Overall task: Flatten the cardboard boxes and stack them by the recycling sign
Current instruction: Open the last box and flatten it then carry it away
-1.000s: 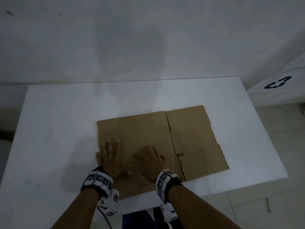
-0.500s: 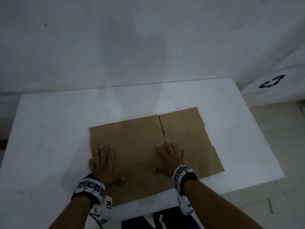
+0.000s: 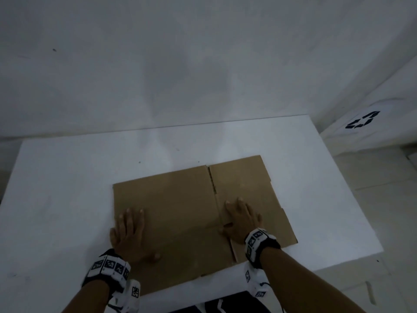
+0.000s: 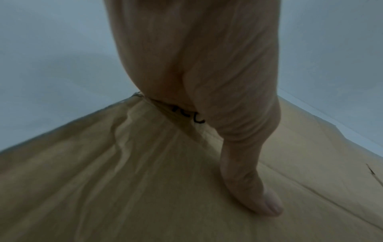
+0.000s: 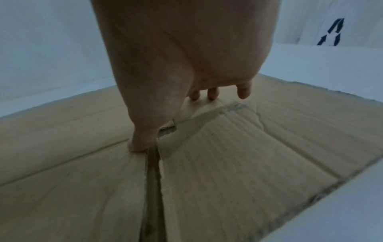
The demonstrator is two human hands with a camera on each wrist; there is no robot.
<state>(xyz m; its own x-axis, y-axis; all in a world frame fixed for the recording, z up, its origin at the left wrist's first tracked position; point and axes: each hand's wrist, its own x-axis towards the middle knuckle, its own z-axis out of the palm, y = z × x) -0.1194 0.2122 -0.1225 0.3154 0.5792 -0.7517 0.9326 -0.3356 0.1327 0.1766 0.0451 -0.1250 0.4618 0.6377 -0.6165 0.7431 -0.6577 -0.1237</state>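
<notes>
A flattened brown cardboard box [image 3: 178,199] lies on the white table [image 3: 67,177], near its front edge. My left hand [image 3: 128,231] presses flat on the box's left part, fingers straight; its palm [image 4: 196,65] and thumb [image 4: 259,196] fill the left wrist view above the cardboard [image 4: 124,180]. My right hand [image 3: 241,220] presses flat on the right part, beside the slit between two flaps. From the right wrist, the thumb [image 5: 140,140] rests at the slit in the cardboard [image 5: 248,155]. A recycling sign [image 3: 362,119] is printed on a white surface at far right.
A pale wall [image 3: 203,64] rises behind the table. Tiled floor [image 3: 383,199] lies to the right of the table, below the white surface with the sign [image 5: 331,32]. The table's front edge runs just under my wrists.
My right hand has slid rightward across the cardboard, from near the left hand to the flap slit. The left hand has stayed pressed in place.
</notes>
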